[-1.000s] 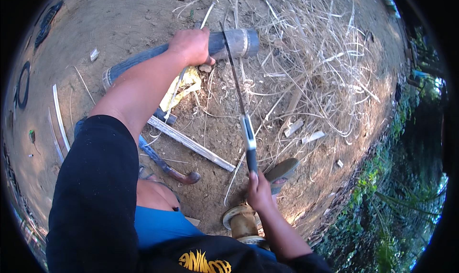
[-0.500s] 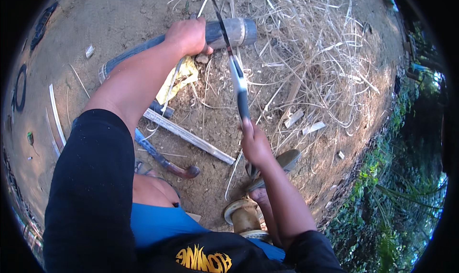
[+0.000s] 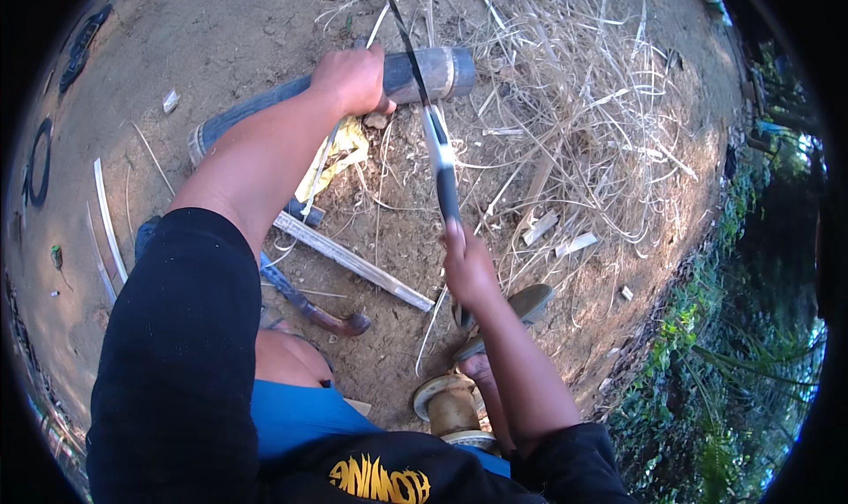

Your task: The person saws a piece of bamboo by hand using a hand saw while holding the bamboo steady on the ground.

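My right hand [image 3: 470, 270] is closed around the long dark handle of a knife [image 3: 442, 164]. Its narrow dark blade points away from me and crosses above a thick dark cylinder [image 3: 442, 71], which lies on the ground and looks like a log or bamboo section. My left hand [image 3: 352, 80] is at the cylinder, just left of the blade, with fingers closed on a thin pale strip [image 3: 386, 14]. The strip's far end sticks out beyond the hand, and its near part hangs below. A crumpled yellow sheet [image 3: 340, 158] lies under my left wrist.
A tangled heap of pale shavings and strips [image 3: 583, 106] covers the ground at right. A split slat [image 3: 358, 261] and a curved dark stick [image 3: 322, 314] lie nearer me. A spool-shaped piece [image 3: 452, 407] stands by my sandalled foot [image 3: 521, 310]. Green plants [image 3: 680, 327] border the right.
The view has shifted slightly, and my left forearm sits a little further right. Both hands keep their hold, and the blade stays over the cylinder.
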{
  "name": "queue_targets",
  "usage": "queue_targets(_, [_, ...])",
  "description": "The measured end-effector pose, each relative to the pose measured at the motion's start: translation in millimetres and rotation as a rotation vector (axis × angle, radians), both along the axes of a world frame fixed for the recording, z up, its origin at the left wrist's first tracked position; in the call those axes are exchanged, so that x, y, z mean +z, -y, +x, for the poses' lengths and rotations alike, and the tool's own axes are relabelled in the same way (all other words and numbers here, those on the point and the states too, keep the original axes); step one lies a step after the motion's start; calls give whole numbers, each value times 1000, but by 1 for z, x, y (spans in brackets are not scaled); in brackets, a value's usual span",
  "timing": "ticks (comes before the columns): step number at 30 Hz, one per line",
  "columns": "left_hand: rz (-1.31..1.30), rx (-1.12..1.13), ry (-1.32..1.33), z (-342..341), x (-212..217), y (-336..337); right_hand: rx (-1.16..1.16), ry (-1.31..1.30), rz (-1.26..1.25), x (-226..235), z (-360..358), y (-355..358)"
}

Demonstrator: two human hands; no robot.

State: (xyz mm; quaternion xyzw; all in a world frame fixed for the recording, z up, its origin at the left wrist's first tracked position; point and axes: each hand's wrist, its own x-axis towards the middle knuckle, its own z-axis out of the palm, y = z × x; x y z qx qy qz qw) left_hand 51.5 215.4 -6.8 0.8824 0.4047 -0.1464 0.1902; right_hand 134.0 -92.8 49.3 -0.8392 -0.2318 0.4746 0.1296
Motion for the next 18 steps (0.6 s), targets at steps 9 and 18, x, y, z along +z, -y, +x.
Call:
queue_targets(9, [13,-42,41,8,-4,14,45,36,-31,-15,27,-39])
queue_targets(18, [15,-63,39,16,2,15,78,186,39,-16,25,19])
